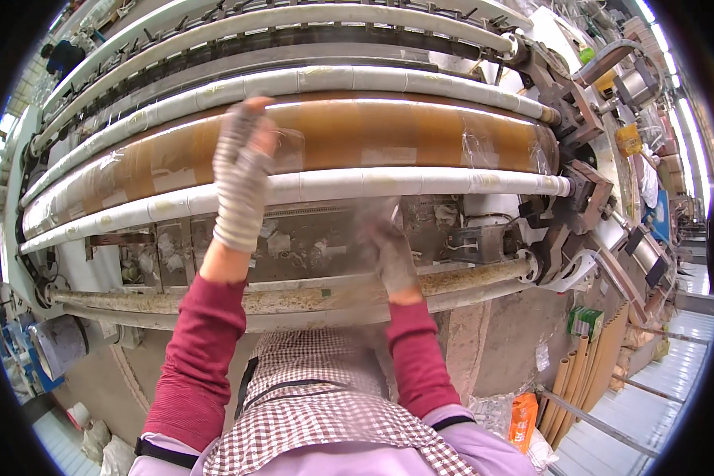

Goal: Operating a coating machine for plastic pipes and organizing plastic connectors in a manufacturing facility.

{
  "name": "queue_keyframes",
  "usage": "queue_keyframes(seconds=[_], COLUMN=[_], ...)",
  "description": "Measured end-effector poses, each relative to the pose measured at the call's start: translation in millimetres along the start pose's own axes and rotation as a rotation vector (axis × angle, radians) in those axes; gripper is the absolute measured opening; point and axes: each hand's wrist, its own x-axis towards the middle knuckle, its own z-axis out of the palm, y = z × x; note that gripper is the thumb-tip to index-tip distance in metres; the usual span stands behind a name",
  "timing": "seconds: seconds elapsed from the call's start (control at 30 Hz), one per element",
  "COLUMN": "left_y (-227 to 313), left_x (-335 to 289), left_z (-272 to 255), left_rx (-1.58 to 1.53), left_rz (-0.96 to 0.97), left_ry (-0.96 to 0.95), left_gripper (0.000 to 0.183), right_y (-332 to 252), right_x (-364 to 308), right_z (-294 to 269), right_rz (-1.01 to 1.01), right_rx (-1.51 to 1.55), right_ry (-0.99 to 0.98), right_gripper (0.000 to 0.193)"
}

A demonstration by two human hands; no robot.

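My left hand (244, 163), in a striped grey-and-white glove with bare fingertips, is raised over the left half of a long brown roll (349, 136). Its fingers look stretched out and apart, with nothing visible in them; whether they touch the roll I cannot tell. Clear film patches and strips cover parts of the roll's glossy surface. My right hand (393, 258), also gloved, hovers below the front white roller (357, 182), smeared by motion. Something pale and blurred shows by its fingertips, too indistinct to name. Another white roller (341, 78) runs along the roll's far side.
Metal brackets and cylinders (587, 190) hold the rollers' right ends. A worn bar (468, 279) crosses the machine's front, close to my checked apron (317, 416). Cardboard tubes (571, 381), a green box (585, 321) and an orange bag (522, 416) stand at the lower right.
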Motion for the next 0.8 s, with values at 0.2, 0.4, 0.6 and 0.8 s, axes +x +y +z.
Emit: queue_keyframes(seconds=[0.2, 0.4, 0.6, 0.8], left_y=[-7, -3, 25, -13], left_x=[-24, -27, -97, -123], left_z=[19, 23, -30, -231], left_rx=[1.541, 1.157, 0.515, -0.272], left_rz=[0.398, 0.454, 0.144, -0.625], left_ry=[-0.364, -0.334, -0.386, 0.582], left_gripper=[0.039, 0.037, 0.024, 0.059], right_y=[-94, -173, -140, -8], right_x=[-75, 6, -1, -64], right_z=[21, 50, 81, 156], right_rz=[-0.33, -0.124, -0.794, -0.214], right_rx=[-0.126, 0.066, 0.028, -0.313], right_ry=[-0.348, -0.301, -0.166, -0.614], right_gripper=[0.025, 0.039, 0.037, 0.04])
